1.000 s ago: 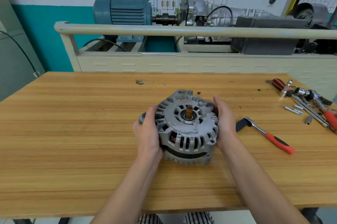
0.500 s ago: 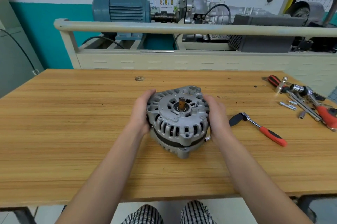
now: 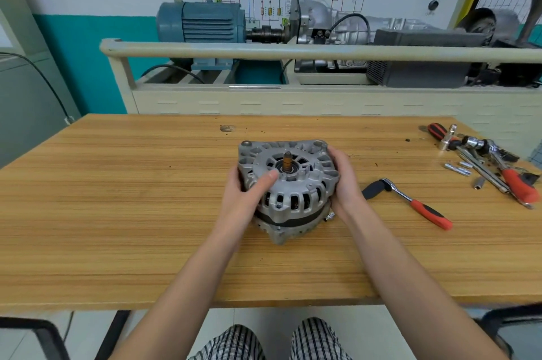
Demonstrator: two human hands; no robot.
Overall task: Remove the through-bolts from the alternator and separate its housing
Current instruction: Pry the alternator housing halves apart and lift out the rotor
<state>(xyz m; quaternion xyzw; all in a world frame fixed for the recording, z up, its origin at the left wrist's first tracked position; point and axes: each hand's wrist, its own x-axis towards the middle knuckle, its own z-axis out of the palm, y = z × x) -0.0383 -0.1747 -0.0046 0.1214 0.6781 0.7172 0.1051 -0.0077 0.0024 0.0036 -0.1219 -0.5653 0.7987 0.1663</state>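
A grey cast alternator sits mid-table with its brown shaft pointing up. A dark gap runs between its upper and lower housing halves along the near side. My left hand grips the left side of the upper half, with the thumb laid across the top face near the shaft. My right hand grips the right side, fingers curled over the rim. Loose through-bolts lie among the tools at the right.
A ratchet with a red and black handle lies just right of my right hand. More wrenches, sockets and a red-handled driver crowd the table's far right. A railed training bench with a blue motor stands behind the wooden table.
The alternator has been turned and its upper half tilted. My left thumb has come up onto the top face. The gap between the halves looks wider on the near side.
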